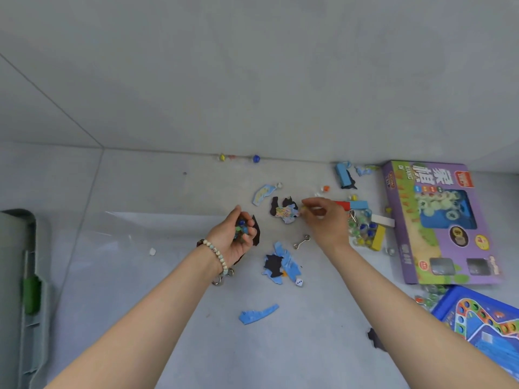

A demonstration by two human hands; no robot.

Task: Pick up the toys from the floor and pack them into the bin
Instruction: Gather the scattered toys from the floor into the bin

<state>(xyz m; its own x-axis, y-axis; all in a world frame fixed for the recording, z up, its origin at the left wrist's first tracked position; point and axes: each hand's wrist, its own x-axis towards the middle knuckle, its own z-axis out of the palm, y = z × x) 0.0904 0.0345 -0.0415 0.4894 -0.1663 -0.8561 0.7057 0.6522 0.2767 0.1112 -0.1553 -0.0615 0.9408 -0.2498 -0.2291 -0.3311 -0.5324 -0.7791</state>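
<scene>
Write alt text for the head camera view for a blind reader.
A person's left hand cups coloured glass marbles while the right hand reaches among blue cardboard puzzle pieces on a grey floor. A purple game box lies at right, a grey plastic bin at left.

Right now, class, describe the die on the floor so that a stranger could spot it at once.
Start at the purple box on the right of the floor. Left of its near end lies a heap of blue and black puzzle pieces. The die sits at the heap's near right corner: a small white cube with dots, among flat scraps.
</scene>
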